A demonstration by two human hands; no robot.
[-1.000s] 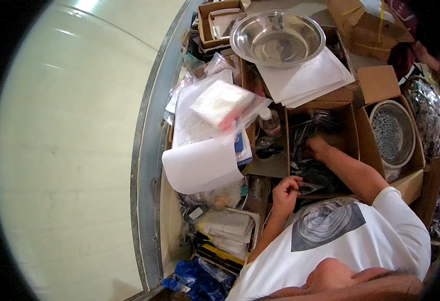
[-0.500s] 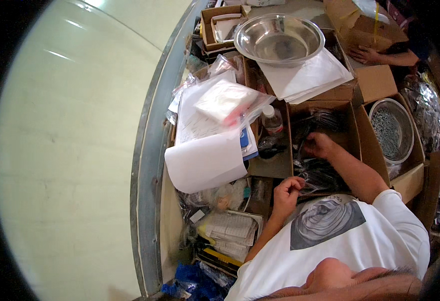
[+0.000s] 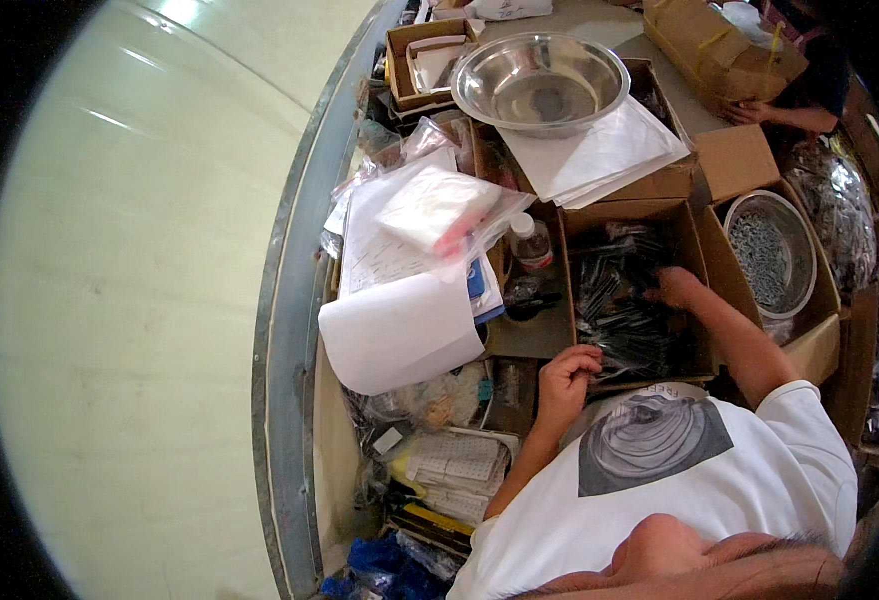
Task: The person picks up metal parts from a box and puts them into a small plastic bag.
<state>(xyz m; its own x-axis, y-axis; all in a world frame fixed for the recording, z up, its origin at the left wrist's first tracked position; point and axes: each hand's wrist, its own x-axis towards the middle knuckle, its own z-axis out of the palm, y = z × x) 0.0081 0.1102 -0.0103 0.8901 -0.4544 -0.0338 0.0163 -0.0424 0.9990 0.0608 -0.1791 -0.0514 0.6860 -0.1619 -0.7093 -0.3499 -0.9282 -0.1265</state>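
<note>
Tabletop (image 3: 599, 20) is crowded edge to edge w/ boxes and packing stuff. Largest item: steel mixing bowl (image 3: 539, 80) near the far edge, sitting on a stack of white sheets (image 3: 599, 155). Next, a curled white paper sheet (image 3: 399, 335) toward the left edge w/ clear plastic bags (image 3: 439, 205) above it. At the right edge a smaller steel bowl of small metal parts (image 3: 771, 255) sits in its own carton.

Work centres on the open cardboard box (image 3: 694, 255) mid-tabletop, holding many small dark packets (image 3: 624, 300) in clear sleeves.

Right hand (image 3: 674, 288) is inside the box, fingers curled down onto the packets; can't tell if it grips one. Left hand (image 3: 569, 372) is at the box's near-left corner, fingers closed in a loose fist, seemingly pinching a packet edge.

Progress, as a judgement: early to mid. Box looks well filled, no sorted-out pile of packets visible nearby, so most handling seems left.

Another person's hand (image 3: 749, 110) rests by a carton (image 3: 719, 50) at the far-right corner.
</note>
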